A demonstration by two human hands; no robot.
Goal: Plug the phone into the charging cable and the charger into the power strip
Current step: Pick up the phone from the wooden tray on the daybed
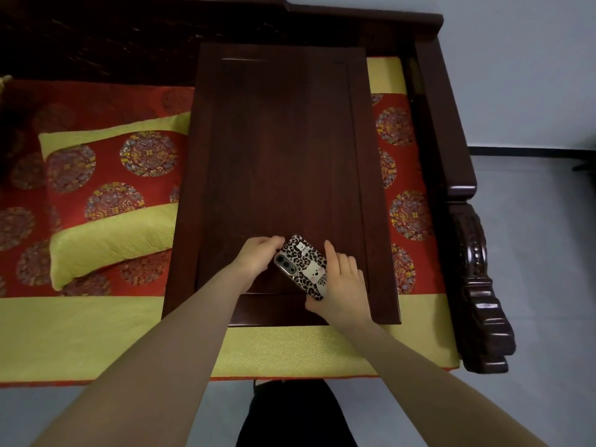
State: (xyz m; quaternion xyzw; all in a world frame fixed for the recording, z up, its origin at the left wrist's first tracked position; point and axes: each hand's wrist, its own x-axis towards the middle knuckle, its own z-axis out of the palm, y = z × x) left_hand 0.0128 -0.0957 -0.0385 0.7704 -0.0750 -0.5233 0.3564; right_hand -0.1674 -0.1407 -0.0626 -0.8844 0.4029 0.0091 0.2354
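Head view: the phone [303, 267], face down in a leopard-print case, lies near the front edge of the dark wooden table [277, 140] set on the red-and-yellow couch [96, 337]. Its long axis runs diagonally, far-left to near-right, camera end toward the left. The left hand [258, 256] curls its fingers against the phone's far-left corner; the right hand [342, 282] clasps the near-right end, thumb beneath, forefinger raised. Both touch it; neither is nearer. No cable, charger or power strip is in view, so plugging likely has yet to start.
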